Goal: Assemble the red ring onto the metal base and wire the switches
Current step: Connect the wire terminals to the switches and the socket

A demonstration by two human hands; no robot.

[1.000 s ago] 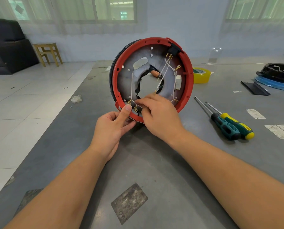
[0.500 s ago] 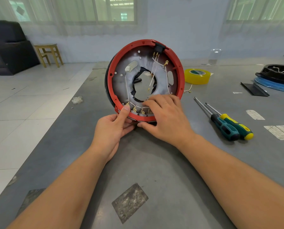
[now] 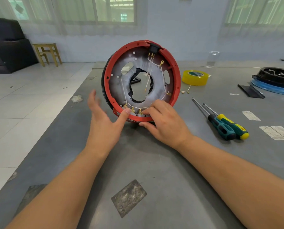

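The left hand (image 3: 105, 123) was spread open, its fingers straight and blurred beside the left edge of the assembly, with only the thumb tip touching the lower rim of the red ring (image 3: 176, 75). The right hand (image 3: 164, 123) held the bottom of the ring, its fingers curled over the rim onto the row of switches (image 3: 136, 113) while its thumb lay under the rim against the table (image 3: 154, 162). The ring stood nearly upright on its lower edge on the grey table, fitted around the metal base (image 3: 119, 85), a silvery plate with a ragged central opening. Thin white wires (image 3: 124, 91) with brass terminals ran across the plate from the lower switches up to a black switch (image 3: 154, 47) set in the top of the ring. One wire end hung loose over the central opening. To the right of the assembly lay two screwdrivers (image 3: 223, 126) side by side, touching, and farther back a roll of yellow tape (image 3: 195, 77). A black round part (image 3: 276, 76) sat at the far right edge of the table. A wooden stool (image 3: 47, 53) stood on the tiled floor beyond.
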